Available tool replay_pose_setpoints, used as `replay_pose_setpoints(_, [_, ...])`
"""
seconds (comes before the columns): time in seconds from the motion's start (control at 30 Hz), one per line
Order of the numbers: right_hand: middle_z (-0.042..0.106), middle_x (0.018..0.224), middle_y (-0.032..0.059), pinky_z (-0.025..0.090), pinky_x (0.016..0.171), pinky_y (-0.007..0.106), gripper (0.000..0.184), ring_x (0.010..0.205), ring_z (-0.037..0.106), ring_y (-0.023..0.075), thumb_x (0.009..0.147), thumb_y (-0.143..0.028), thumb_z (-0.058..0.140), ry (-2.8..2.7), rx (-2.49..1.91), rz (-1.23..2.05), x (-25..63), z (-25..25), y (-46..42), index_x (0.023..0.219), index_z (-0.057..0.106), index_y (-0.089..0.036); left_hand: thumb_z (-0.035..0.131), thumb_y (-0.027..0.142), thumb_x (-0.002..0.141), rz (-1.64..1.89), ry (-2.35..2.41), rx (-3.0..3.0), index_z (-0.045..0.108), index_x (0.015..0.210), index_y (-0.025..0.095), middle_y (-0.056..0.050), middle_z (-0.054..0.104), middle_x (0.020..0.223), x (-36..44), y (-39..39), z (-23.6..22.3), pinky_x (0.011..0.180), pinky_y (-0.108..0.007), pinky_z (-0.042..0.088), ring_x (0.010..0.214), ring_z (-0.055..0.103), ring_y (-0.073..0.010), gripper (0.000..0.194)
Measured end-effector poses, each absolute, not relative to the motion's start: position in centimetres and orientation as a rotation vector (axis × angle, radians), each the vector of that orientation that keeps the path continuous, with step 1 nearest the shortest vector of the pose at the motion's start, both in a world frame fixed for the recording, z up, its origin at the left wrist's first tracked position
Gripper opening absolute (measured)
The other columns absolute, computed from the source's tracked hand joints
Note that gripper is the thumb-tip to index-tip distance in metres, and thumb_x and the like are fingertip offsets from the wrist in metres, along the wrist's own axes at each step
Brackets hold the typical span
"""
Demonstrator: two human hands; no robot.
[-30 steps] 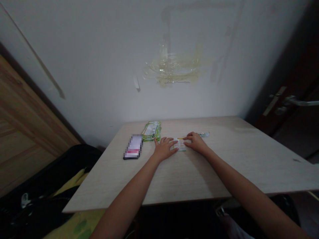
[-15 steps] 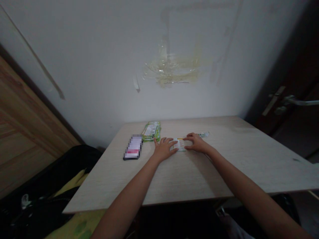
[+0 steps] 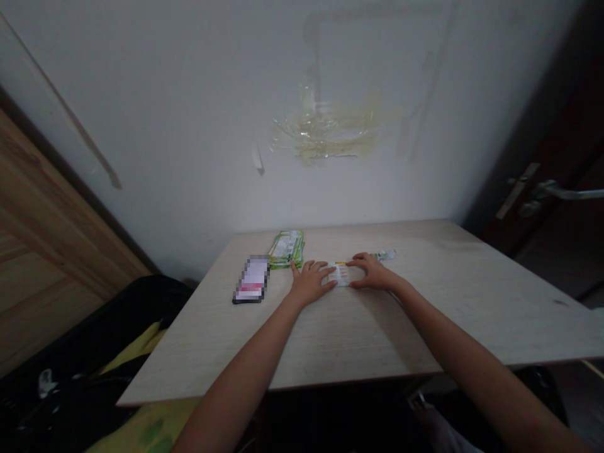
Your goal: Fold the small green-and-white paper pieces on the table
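Note:
A small white printed piece of card or packaging (image 3: 338, 274), with yellow at its top edge, lies flat on the table between my two hands. My left hand (image 3: 310, 283) rests at its left side, fingers spread, with the fingertips and thumb touching its edge. At the opposite side, my right hand (image 3: 372, 273) touches the right edge with thumb and fingers apart. Part of the piece is hidden under the fingers. Behind my right hand, a strip of clear and green wrapper (image 3: 387, 255) sticks out.
A stack of green and white packets (image 3: 287, 246) lies at the back left of the wooden table (image 3: 330, 346). In front of it is a phone (image 3: 252, 280) with a blurred screen. A wall (image 3: 189, 126) stands behind, and a door handle (image 3: 566, 192) is at the right.
Almost nothing differs. Both hands stay at the sides of the printed piece, the right thumb only slightly shifted.

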State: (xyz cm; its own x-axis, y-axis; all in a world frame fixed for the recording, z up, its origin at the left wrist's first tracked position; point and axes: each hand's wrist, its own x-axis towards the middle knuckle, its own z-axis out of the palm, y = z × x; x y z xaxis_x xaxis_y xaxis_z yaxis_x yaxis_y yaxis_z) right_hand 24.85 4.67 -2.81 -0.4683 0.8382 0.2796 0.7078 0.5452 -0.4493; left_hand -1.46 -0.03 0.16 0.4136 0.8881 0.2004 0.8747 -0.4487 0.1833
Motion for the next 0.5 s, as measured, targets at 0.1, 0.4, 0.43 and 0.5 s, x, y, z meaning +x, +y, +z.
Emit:
replay_pose_setpoints(0.1, [0.052,0.133,0.0133,0.037,0.110,0.049,0.063,0.125,0.049,0.0301,0.065,-0.045,0.085,-2.270,-1.218,0.413,24.95,-2.98,4.72,0.123,0.069,-0.026,0.044,0.065,0.092,0.433,1.621,2.603,0.052,0.135,0.049,0.002,0.051,0.147,-1.51,0.05,-0.03,0.111,-0.077,0.001,0.138,0.036,-0.0327,0.047])
replay_pose_setpoints(0.4, [0.064,0.115,0.0094,0.044,0.102,0.041,0.014,0.107,0.061,0.0226,0.084,-0.034,0.070,-2.178,-1.048,0.454,24.86,-3.24,5.02,0.088,0.080,-0.025,0.044,0.064,0.092,0.403,1.613,2.601,0.051,0.136,0.049,0.002,0.050,0.148,-1.57,-0.14,0.31,0.111,-0.077,0.000,0.139,0.035,-0.0331,0.047])
replay_pose_setpoints(0.43, [0.064,0.115,0.0096,0.045,0.102,0.041,0.013,0.106,0.061,0.0227,0.083,-0.034,0.070,-2.172,-1.053,0.454,24.81,-3.27,5.02,0.087,0.080,-0.025,0.044,0.064,0.092,0.397,1.616,2.598,0.051,0.136,0.048,0.002,0.050,0.148,-1.55,-0.18,0.39,0.111,-0.077,0.000,0.139,0.035,-0.0329,0.047])
replay_pose_setpoints(0.5, [0.065,0.115,0.0102,0.045,0.102,0.041,0.015,0.106,0.062,0.0230,0.084,-0.035,0.070,-2.151,-1.084,0.447,24.70,-3.33,5.00,0.087,0.080,-0.025,0.044,0.064,0.093,0.394,1.617,2.593,0.052,0.136,0.048,0.002,0.050,0.148,-1.53,-0.24,0.51,0.112,-0.076,-0.002,0.139,0.035,-0.0325,0.047])
